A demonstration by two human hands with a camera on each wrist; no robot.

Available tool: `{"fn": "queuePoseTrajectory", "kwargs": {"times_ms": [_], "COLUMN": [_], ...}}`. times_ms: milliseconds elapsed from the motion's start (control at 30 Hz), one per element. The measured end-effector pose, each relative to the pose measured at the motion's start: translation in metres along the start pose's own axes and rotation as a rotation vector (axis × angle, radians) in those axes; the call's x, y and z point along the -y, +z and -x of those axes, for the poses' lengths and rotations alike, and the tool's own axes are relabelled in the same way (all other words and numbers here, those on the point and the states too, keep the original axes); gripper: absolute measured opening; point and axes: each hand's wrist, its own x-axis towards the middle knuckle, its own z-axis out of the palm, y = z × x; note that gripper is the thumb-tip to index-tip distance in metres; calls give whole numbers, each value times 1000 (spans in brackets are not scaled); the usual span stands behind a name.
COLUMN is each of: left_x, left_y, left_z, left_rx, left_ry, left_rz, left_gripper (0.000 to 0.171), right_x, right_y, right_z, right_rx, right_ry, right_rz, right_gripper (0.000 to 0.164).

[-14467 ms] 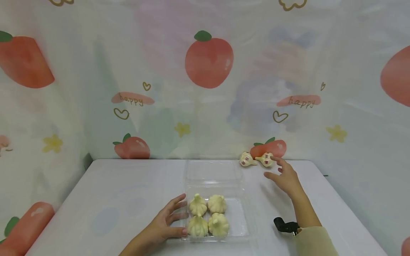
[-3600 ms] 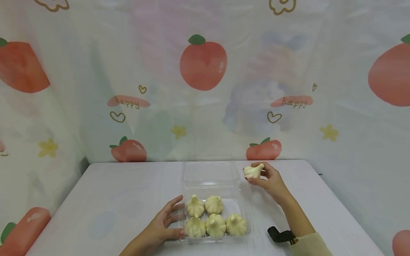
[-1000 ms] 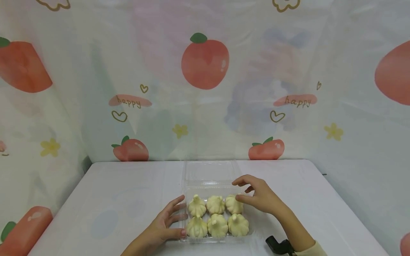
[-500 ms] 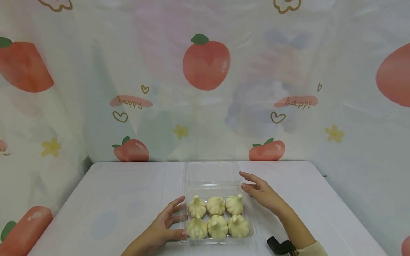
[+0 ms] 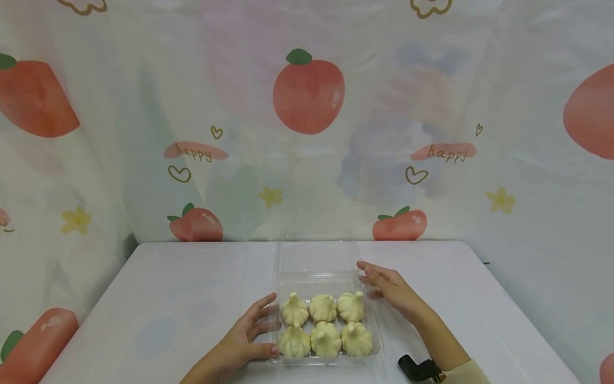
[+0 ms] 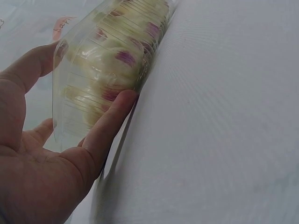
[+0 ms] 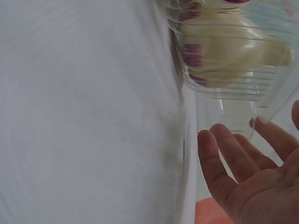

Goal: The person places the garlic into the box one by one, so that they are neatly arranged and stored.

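Observation:
A clear plastic clamshell box [image 5: 331, 361] lies on the table with its lid [image 5: 316, 258] laid back flat. Inside its base sit garlic bulbs [image 5: 326, 339] in two rows of three, stems up; purple patches show through the wall in both wrist views. My left hand [image 5: 242, 337] rests against the left side of the box, fingers spread and touching its wall [image 6: 70, 93]. At the right back corner, near the hinge between base and lid, is my right hand [image 5: 395, 290], its fingers [image 7: 233, 151] extended and holding nothing. Whether they touch the plastic I cannot tell.
A white-covered table [image 5: 192, 288] carries the box near its front middle. Behind it hangs a fruit-printed cloth backdrop [image 5: 309, 176]. A black wrist-worn device [image 5: 416, 369] juts from the right sleeve.
Earlier, the right hand brought the last garlic bulbs from the back right into the box. It has since released the last one and drawn back to the hinge. The left hand stays put.

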Motion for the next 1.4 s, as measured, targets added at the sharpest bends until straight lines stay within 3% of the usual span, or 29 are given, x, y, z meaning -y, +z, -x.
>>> {"fn": "queuePoseTrajectory", "kwargs": {"times_ms": [400, 533, 667, 833, 933, 1100, 1233, 1400], "left_x": [2, 1, 0, 2, 3, 4, 3, 3], "left_y": [0, 1, 1, -3, -5, -4, -2, -4], "left_z": [-3, -3, -1, 2, 1, -2, -1, 0], "left_rx": [10, 5, -2, 2, 21, 33, 14, 14], "left_ry": [4, 3, -22, -32, -9, 10, -2, 13], "left_rz": [4, 6, 16, 27, 28, 33, 26, 34], "left_gripper": [95, 96, 96, 94, 94, 96, 96, 98], "right_x": [-1, -4, -4, 0, 2, 2, 0, 1], "right_y": [-1, -2, -2, 2, 4, 4, 3, 0], "right_z": [0, -1, -3, -6, -4, -2, -1, -1], "right_rx": [-107, -113, -131, -126, -131, -145, -133, -191], "right_ry": [-31, -81, -143, -222, -264, -301, -268, -237], "right_rz": [-12, -32, -119, -219, -198, -176, -159, -27], "right_gripper": [50, 48, 45, 57, 53, 30, 23, 11]}}
